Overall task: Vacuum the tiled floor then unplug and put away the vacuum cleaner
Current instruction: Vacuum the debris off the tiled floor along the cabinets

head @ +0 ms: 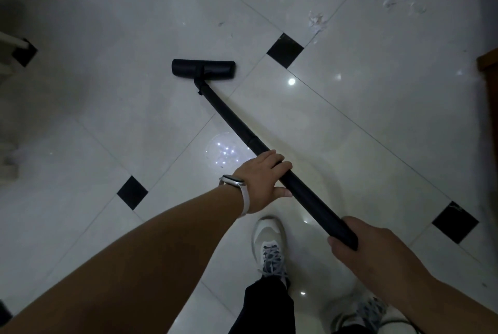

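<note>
A black vacuum wand (237,123) slants from lower right up to its flat floor head (203,69), which lies on the glossy white tiled floor (363,123). My left hand (262,177), with a watch on the wrist, grips the wand at mid-length. My right hand (361,247) grips the wand's near end. White paper scraps (317,22) lie on the tiles to the upper right of the head, with more scraps (404,3) farther right. The vacuum's body is out of view.
Black diamond inlays (284,50) mark the tile corners. My white sneakers (269,244) stand below the wand. A dark cable (396,323) lies by my right foot. Brown wooden furniture (489,64) edges the right side; pale furniture (13,42) sits at the left.
</note>
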